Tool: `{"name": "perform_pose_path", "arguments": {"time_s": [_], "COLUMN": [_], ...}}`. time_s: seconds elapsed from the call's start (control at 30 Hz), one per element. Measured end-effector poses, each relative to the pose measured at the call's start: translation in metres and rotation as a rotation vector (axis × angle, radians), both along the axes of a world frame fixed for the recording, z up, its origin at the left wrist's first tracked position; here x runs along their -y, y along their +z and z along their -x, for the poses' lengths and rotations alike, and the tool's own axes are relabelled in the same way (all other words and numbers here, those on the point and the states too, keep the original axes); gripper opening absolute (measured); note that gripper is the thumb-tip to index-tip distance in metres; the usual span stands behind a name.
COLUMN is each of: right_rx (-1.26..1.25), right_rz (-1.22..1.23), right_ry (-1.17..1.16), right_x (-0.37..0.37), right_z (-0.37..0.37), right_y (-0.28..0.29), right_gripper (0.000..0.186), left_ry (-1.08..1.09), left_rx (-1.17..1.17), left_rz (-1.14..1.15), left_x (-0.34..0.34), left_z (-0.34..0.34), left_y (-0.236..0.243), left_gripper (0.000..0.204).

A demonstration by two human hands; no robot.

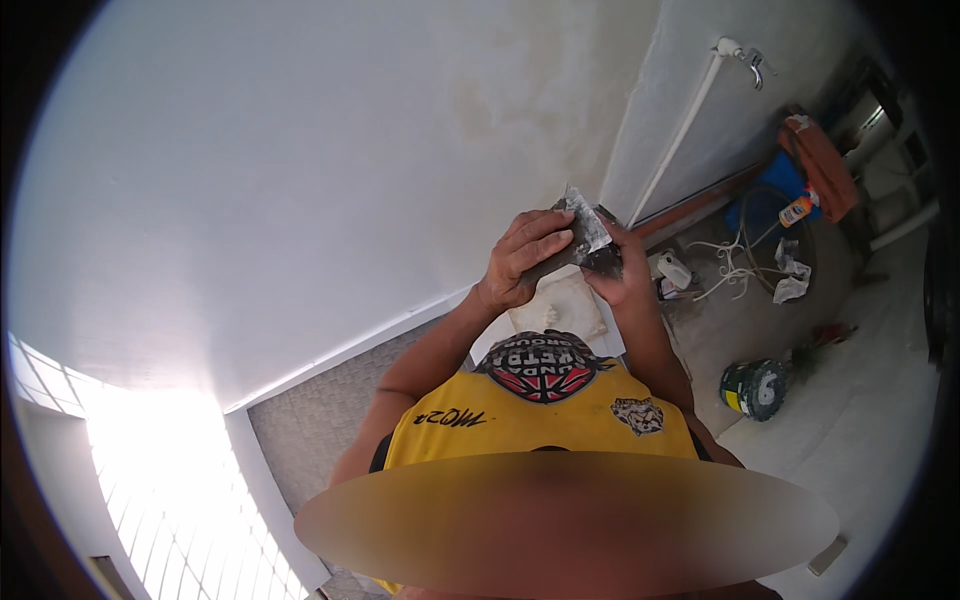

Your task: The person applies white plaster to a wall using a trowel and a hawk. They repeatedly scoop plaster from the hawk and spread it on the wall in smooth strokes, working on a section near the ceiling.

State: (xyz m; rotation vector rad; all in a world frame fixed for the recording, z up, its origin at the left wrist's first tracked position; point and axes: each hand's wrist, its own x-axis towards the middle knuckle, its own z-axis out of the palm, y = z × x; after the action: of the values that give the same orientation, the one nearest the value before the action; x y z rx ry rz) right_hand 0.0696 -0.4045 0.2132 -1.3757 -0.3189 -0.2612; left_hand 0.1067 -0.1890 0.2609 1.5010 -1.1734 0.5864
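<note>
In front of my chest, both hands are raised close together near the wall. My left hand (pixel 522 254) is closed round a dark flat scraper, its fingers lying over the front. White paste coats the scraper's blade (pixel 590 226), which slants up between the hands. My right hand (pixel 627 272) grips a second dark flat piece, probably another scraper (pixel 604 262), also smeared with white. The two pieces overlap or touch; I cannot tell which. Below the hands, partly hidden by my arms and shirt, is a pale square surface (pixel 575 303) with a small whitish lump on it.
A smooth pale wall (pixel 330 190) rises ahead, with a damp-looking patch. On the right are a tap (pixel 755 66) on a white pipe, a curly white metal stand (pixel 735 268), an orange bottle (pixel 795 211), a blue container (pixel 765 205) and a dark green bucket (pixel 754 389). Bright light enters at left.
</note>
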Motion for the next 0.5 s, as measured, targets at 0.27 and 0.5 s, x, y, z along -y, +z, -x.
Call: {"name": "perform_pose_path", "arguments": {"time_s": [0.27, 0.5], "right_rx": [-0.107, 0.388], "right_rz": [-0.488, 0.851], "right_ry": [0.03, -0.011], "right_x": [0.011, -0.021], "right_z": [-0.001, 0.004], "right_y": [0.072, 0.062], "right_gripper": [0.045, 0.06], "left_ry": [0.066, -0.33], "left_rx": [-0.981, -1.704], "left_rz": [0.394, 0.948], "left_x": [-0.016, -0.026], "left_z": [0.011, 0.001], "left_y": [-0.03, 0.003], "left_gripper": [0.033, 0.036]}}
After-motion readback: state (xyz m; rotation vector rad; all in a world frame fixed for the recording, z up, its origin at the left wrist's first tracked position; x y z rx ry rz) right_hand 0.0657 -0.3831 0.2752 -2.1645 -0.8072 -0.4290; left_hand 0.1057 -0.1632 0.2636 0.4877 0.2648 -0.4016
